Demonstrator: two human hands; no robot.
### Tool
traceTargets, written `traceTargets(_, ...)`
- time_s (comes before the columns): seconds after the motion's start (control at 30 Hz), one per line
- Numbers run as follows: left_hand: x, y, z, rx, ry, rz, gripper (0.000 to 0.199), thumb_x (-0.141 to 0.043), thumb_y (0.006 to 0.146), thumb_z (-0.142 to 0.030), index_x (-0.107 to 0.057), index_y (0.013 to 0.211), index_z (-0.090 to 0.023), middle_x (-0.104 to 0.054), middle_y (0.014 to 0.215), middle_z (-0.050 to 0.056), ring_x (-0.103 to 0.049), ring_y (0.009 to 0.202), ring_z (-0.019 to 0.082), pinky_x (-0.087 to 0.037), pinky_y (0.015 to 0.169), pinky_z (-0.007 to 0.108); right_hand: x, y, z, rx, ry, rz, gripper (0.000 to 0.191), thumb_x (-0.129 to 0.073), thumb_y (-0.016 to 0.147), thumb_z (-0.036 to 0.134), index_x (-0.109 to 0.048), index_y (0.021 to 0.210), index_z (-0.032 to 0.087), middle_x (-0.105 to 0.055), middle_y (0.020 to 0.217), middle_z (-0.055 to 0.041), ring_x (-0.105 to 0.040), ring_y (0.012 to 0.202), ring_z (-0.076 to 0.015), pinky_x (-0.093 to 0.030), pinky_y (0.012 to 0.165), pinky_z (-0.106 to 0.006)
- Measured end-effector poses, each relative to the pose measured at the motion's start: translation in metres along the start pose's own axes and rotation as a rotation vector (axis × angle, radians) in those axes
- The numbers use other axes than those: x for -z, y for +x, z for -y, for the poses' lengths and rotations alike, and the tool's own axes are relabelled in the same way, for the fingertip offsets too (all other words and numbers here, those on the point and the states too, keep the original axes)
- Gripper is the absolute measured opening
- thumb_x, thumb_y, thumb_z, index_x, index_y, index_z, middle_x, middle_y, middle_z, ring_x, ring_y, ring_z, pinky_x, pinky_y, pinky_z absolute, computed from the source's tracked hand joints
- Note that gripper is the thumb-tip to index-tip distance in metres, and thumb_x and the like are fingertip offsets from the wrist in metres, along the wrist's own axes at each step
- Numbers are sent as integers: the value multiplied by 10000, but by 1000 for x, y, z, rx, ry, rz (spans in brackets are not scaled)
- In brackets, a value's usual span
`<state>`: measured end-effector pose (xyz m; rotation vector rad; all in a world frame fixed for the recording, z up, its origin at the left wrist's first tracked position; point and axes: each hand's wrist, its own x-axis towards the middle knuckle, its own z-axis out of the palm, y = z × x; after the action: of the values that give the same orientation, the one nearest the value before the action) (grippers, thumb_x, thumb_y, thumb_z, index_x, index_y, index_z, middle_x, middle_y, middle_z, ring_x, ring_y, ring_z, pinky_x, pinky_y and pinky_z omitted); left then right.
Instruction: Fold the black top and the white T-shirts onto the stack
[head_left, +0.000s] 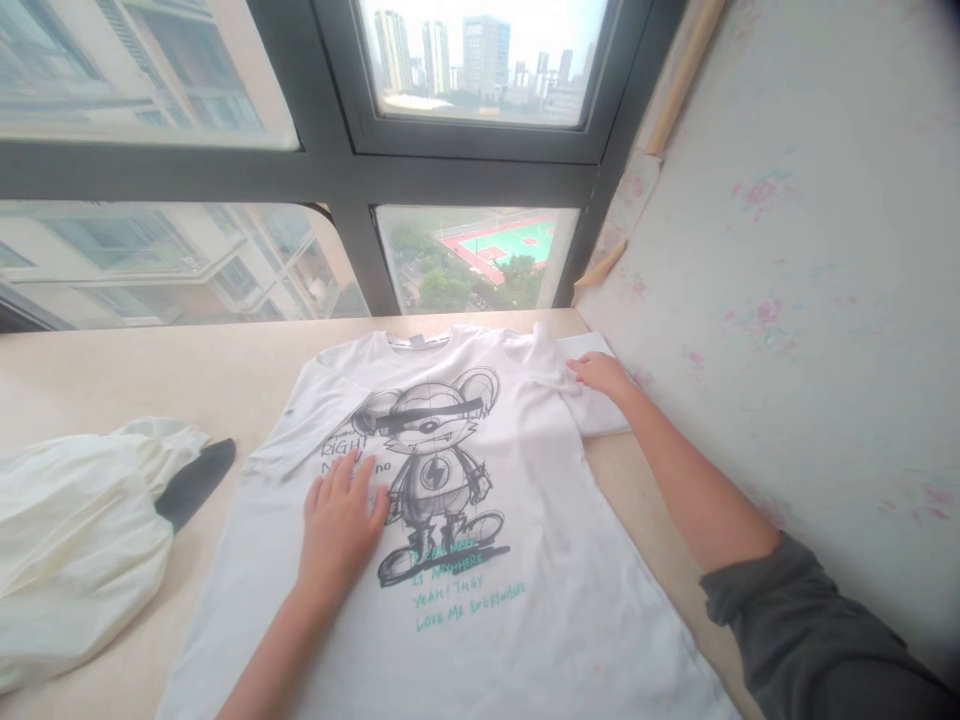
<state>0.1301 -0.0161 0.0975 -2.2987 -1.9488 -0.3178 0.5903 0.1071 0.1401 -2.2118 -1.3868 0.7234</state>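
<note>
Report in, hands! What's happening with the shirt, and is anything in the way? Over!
Left hand on white T-shirt; right hand at its sleeve. Shirt spread out, print up. Cream cloth to its left, not covering it.

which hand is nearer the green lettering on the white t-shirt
Left. The left hand lies up and left of the green lettering; the right hand is farther off, at a sleeve.

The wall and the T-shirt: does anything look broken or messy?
Yes. The flowered wallpaper looks torn beside the window frame: its edge curls away instead of lying flat. The white T-shirt is just creased at the sleeve near the right hand.
</note>
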Motion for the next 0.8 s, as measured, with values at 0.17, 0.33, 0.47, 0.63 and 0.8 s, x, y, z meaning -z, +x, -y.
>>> traceTargets(0.17, 0, 1, -1, -1, 2, -3, 495, -309, 986, -373, -536, 1360, -143, -462, 1496, 151, -383, 1409, 316, -274, 1167, 511, -16, -6, 6, 7, 162, -7, 613, -690, 758, 466, -584, 1259, 128, -695, 1035, -120, -626, 712, -157, -432, 569, -222)
traceTargets(0.33, 0, 2, -2, -6, -4, 1, 485, -327, 983, -368, -533, 1363, -147, -461, 1497, 150, -381, 1409, 315, -277, 1167, 510, -24, -32, 3, 71, 280, -110, 637, -545, 849, 430, -427, 1427, 188, -678, 961, -42, -593, 638, -121, -458, 571, -220)
traceTargets(0.47, 0, 0, 0, -10, -13, -11, 482, -341, 978, -365, -530, 1358, -138, -466, 1485, 161, -388, 1402, 328, -283, 1160, 523, -26, -55, -9, 163, 116, -172, 451, -534, 853, 438, -633, 1224, 202, -628, 683, 20, -594, 603, -143, -456, 633, -251)
traceTargets(0.63, 6, 8, -10, -62, -41, -63, 452, -379, 960, -326, -546, 1325, -118, -466, 1469, 194, -399, 1383, 366, -336, 1118, 545, -15, -44, -20, 119, 10, -208, 348, -513, 874, 448, -729, 912, 178, -677, 702, -46, -637, 718, -200, -458, 739, -309)
traceTargets(0.8, 18, 38, -70, -248, -174, -95, 373, -444, 946, -272, -553, 1278, -142, -498, 1432, 170, -423, 1360, 339, -366, 1113, 504, 2, 14, -1, 152, 5, -265, 347, -507, 885, 338, -669, 1127, 149, -685, 1156, -120, -627, 1020, -204, -445, 897, -302)
